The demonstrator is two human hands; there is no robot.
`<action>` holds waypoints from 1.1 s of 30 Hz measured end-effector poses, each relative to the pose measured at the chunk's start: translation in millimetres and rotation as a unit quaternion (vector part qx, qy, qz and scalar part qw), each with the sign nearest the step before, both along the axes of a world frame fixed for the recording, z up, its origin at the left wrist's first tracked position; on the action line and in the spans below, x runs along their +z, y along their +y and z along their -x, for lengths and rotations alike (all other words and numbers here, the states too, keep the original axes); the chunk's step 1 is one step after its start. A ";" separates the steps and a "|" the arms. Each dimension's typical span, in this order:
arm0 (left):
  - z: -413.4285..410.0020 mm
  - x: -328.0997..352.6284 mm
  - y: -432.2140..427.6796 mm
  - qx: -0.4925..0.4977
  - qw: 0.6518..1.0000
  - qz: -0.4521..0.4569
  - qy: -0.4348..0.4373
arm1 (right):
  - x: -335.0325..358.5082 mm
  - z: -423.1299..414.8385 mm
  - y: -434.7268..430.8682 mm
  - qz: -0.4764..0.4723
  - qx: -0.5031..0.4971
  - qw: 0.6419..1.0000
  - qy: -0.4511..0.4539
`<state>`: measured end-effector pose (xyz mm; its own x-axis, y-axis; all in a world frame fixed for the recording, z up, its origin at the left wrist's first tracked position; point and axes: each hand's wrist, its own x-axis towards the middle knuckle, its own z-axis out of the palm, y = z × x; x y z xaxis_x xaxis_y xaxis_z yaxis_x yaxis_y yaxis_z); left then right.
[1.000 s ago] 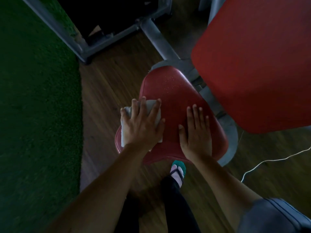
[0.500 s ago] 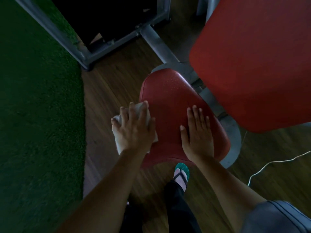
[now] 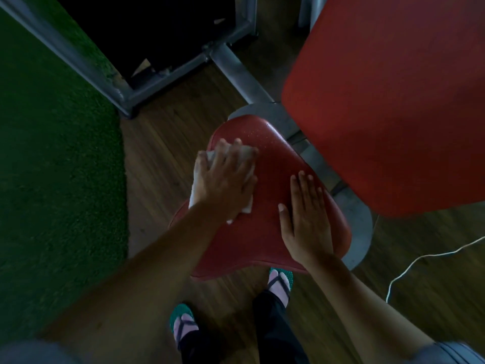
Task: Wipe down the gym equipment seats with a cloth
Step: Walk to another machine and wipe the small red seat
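Wood-plank flooring [image 3: 168, 158] is seen underfoot, bordered on the left by green turf [image 3: 52, 166]. Upper right, much of the view is taken up by a large red back pad [image 3: 393, 101], and part of the grey base plate [image 3: 359, 227] is hidden beneath it. A grey metal frame [image 3: 78, 59] is laid diagonally along the turf's edge, with dark space enclosed behind it. Centre stage, the red seat [image 3: 262, 232] is found, dimpled and rounded. Its right half is pressed by the right hand [image 3: 305, 222], palm down, fingers straight and close together, nothing held. At the seat's upper left edge the left hand [image 3: 225, 179] is laid over the white cloth [image 3: 247, 206], fingers spread and blurred. The cloth is pushed flat against the seat and mostly covered, only its corners left showing. A white cable [image 3: 420, 258] is trailed over the floor at right. Below the seat, two teal flip-flops [image 3: 182, 324] are planted.
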<state>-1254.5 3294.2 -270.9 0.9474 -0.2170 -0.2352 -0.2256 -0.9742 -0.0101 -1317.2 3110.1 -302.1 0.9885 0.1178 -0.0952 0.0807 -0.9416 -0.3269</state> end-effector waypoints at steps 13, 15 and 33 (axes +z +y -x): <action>-58.1 -12.3 -19.1 -0.130 0.991 -0.034 -0.003 | 0.3 0.4 -4.3 -0.011 -0.027 0.999 0.017; -69.9 -16.2 -6.3 -0.171 0.985 -0.014 0.010 | 1.2 0.9 -4.6 -0.011 -0.035 0.999 0.012; -56.3 -3.2 -51.9 -0.089 0.994 -0.056 0.020 | -1.7 11.0 -19.6 -0.040 -0.019 0.999 -0.029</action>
<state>-1198.2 3242.3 -274.1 0.8858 -0.3505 -0.3043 -0.3965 -0.9122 -0.1035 -1328.2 3090.5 -303.9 0.9960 0.0841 -0.0292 0.0657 -0.9157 -0.3964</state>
